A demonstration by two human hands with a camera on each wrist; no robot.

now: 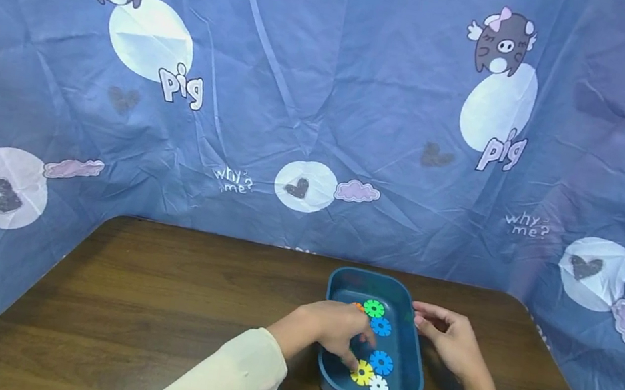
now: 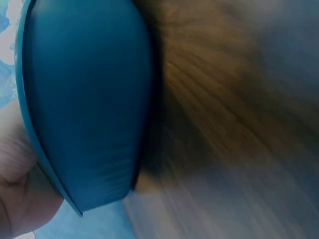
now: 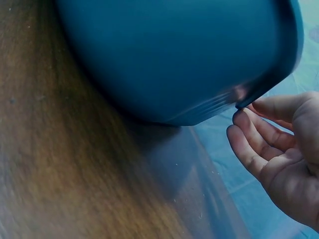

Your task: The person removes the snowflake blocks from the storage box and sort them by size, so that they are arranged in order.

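Observation:
A dark blue plastic tray (image 1: 411,378) stands on the table with several notched snowflake building discs inside. At its far end a green disc (image 1: 373,309) lies beside a blue disc (image 1: 381,326), with an orange one partly hidden. Nearer me are another blue disc (image 1: 382,362), a yellow disc (image 1: 363,372) and a white disc (image 1: 379,386). My left hand (image 1: 338,328) reaches over the tray's left rim, fingers spread and bent loosely, thumb tip right at the yellow disc. With thumb and fingertips my right hand (image 1: 457,343) pinches the tray's right rim.
The brown wooden table (image 1: 180,310) extends widely to the left of the tray. A blue cloth (image 1: 326,103) printed with pigs and hearts hangs behind the table and along both sides.

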